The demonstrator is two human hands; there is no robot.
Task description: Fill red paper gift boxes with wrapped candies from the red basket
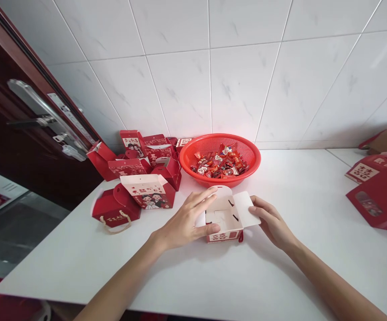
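A small red-and-white paper candy box stands on the white table with its top flaps raised. Its pale inside shows, with dark cord ends poking through the right wall and no candy visible on its floor. My left hand spans the box's left side, thumb over the front rim and fingers at the back flap, steadying it. Between the thumb and fingers of my right hand is the white right side flap, folded outward. Just behind the box sits a red plastic basket holding many wrapped candies.
Several red gift boxes crowd the table's left, one with a rope handle. More red boxes lie at the right, near a brown carton. A tiled wall closes the back; a dark door stands left.
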